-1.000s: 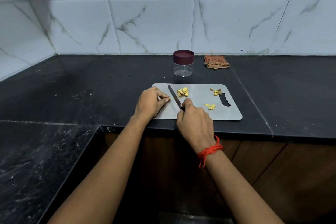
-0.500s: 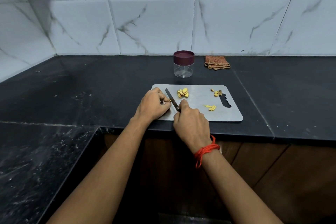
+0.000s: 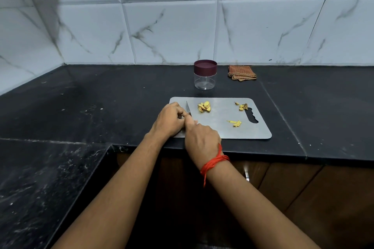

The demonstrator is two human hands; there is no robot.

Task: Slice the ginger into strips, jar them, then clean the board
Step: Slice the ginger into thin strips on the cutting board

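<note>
Board (image 3: 222,130): a flat grey cutting board lying on the dark stone surface (image 3: 121,107), close to its front edge, with a wavy grip slot at its right end.

Right hand (image 3: 201,139): its fingers (image 3: 190,123) are curled round the handle of a knife (image 3: 188,108). The handle itself is hidden inside the hand. The blade points away from the person and stands over the left part of the board. A red thread (image 3: 214,162) is tied round this wrist.

Left hand (image 3: 169,121): resting at the left edge of the board, knuckles up. Its fingers (image 3: 180,116) are curled in and bunched together, with the tips right against the left side of the blade. Whether they pinch a piece of ginger cannot be told, as the tips cover that spot.

Ginger, three lots, all on the board:
- a small heap of slices (image 3: 204,106) just right of the blade, towards the far edge
- a few thin strips (image 3: 234,123) right of centre, near the slot
- some scraps (image 3: 241,106) at the top of the slot

Jar (image 3: 204,82): clear, upright, with its maroon lid (image 3: 205,66) on, standing on the surface just behind the board. Nothing can be seen inside it.

Cloth (image 3: 241,73): a folded brown checked cloth, lying to the right of the jar, against the foot of the tiled wall (image 3: 172,32)
</note>
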